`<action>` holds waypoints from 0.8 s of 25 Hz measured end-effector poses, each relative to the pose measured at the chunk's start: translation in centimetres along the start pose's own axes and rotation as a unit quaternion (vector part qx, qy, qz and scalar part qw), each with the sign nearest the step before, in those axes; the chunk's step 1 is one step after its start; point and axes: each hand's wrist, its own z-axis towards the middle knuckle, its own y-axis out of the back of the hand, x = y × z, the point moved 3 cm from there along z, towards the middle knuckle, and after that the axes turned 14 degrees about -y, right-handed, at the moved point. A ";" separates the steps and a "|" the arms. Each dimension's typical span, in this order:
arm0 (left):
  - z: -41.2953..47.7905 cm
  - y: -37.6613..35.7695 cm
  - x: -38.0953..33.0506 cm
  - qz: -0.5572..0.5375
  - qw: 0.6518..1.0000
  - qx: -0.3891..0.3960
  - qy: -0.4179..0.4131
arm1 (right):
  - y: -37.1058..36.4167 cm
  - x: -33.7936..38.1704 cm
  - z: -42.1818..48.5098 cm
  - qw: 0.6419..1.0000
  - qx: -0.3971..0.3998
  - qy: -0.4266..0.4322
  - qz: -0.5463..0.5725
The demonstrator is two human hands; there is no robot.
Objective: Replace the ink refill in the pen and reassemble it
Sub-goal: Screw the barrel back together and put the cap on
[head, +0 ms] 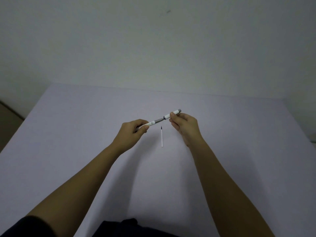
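Note:
My left hand (135, 130) grips the white pen barrel (151, 123), whose grey front section points up and to the right. My right hand (185, 124) holds the white pen cap (172, 114) with a grey end, its open end just touching or barely off the pen's grey tip. Both are held above the table. A thin white ink refill (161, 137) with a dark tip lies on the table between and just below my hands, tip pointing away from me.
A pale lilac table (85, 134) fills the lower view, its far edge against a plain wall (153, 40). Floor shows past the left edge. A small pale object peeks in at the far right edge (314, 140).

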 end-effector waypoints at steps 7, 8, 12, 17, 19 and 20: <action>0.5 -0.1 -0.8 -0.004 1.000 -0.021 -0.023 | -1.6 -0.4 -0.5 0.999 0.037 0.003 -0.038; 0.6 -0.1 -1.0 -0.004 0.999 -0.029 -0.024 | -1.9 -0.6 -0.6 0.998 0.043 0.007 -0.046; 0.1 -0.5 -1.0 0.014 0.998 -0.051 -0.025 | -2.2 -1.0 -0.5 0.996 0.040 0.017 -0.083; 0.1 -1.7 -1.2 0.126 0.991 0.019 -0.047 | -2.0 -1.2 0.6 0.992 0.012 0.025 -0.120; 0.4 -2.0 -0.9 0.147 0.988 0.014 -0.051 | -2.0 -1.8 1.3 0.988 0.003 0.031 -0.151; 0.6 -2.2 -0.5 0.149 0.988 0.001 -0.038 | -2.0 -2.1 1.7 0.984 -0.008 0.038 -0.174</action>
